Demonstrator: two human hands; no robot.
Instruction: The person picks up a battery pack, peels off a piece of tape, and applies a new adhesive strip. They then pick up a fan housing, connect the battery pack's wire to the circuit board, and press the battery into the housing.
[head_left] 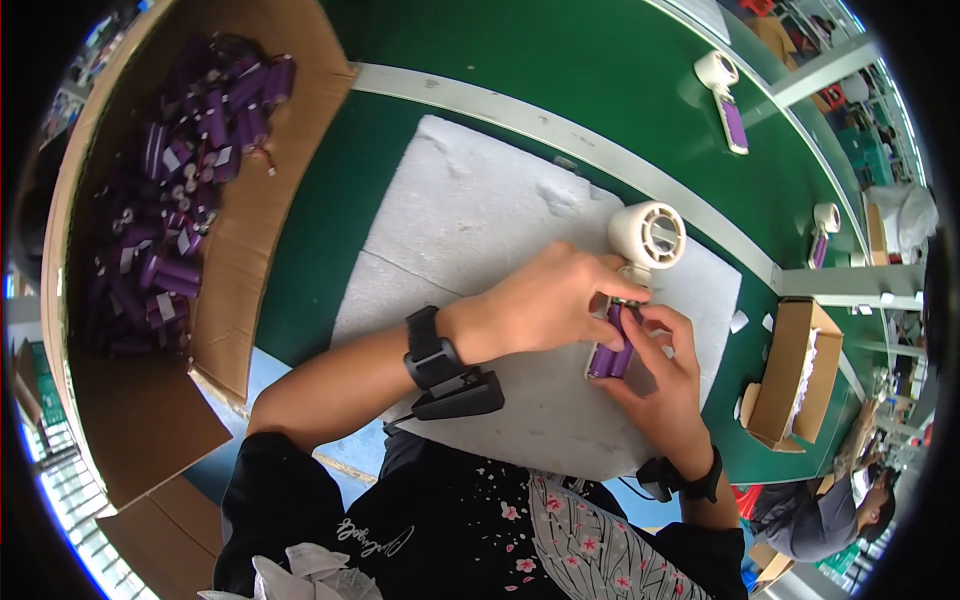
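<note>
A white handheld fan (632, 238) lies on a foam sheet, its round grille pointing away from me. Its handle is uncovered, and a purple battery pack (611, 362) of side-by-side cells sits inside. My left hand (545, 300) is closed, thumb and fingers gripping the upper end of the handle just below the fan head. With bent fingers and thumb, my right hand (660, 372) grips the handle and battery pack from the right. The fingertips hide the small parts between battery and fan neck.
At the left stands a large cardboard box (270, 215) heaped with purple battery packs (205, 130). The white foam sheet (470, 190) covers the worktop. Beyond a metal rail, two more fans (733, 122) (820, 245) lie on the green surface. A small cardboard box (783, 375) stands right; a person (825, 520) sits beyond.
</note>
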